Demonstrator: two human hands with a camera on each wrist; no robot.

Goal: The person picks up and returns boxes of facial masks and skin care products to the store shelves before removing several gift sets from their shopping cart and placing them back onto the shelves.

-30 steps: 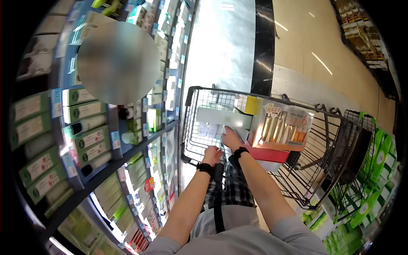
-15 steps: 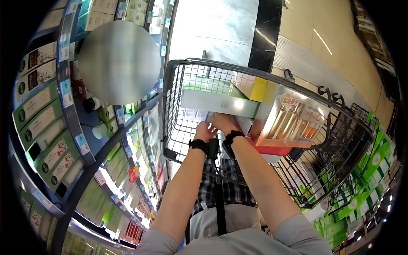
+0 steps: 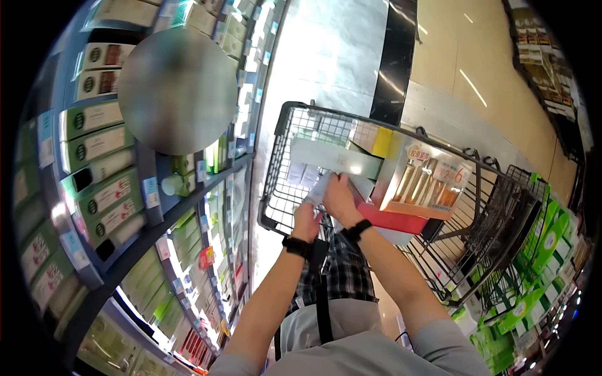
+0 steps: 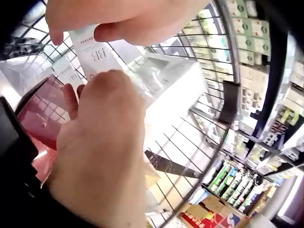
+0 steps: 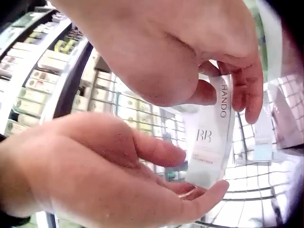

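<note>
Over the near end of a wire shopping cart (image 3: 274,164) both hands hold one small white box marked "BB" (image 5: 209,142). My right hand (image 5: 230,97) pinches its upper end between thumb and fingers. My left hand (image 5: 199,171) cups its lower end, thumb towards the box's side and fingertips (image 5: 219,186) under its bottom corner. In the head view the box (image 3: 320,186) sits between the left hand (image 3: 308,213) and right hand (image 3: 335,191). The left wrist view shows the box (image 4: 97,52) above the left hand's knuckles.
The cart holds a long white box (image 3: 332,158), a boxed gift set of gold bottles (image 3: 420,182), a red box (image 3: 392,220) and more small white boxes (image 3: 301,174). Shelves of green and white boxes (image 3: 106,188) line the left. Nested carts (image 3: 533,207) stand at right.
Both hands were low in the cart's near end among the small boxes. They have come up with one small white box held between them. The head view has shifted.
</note>
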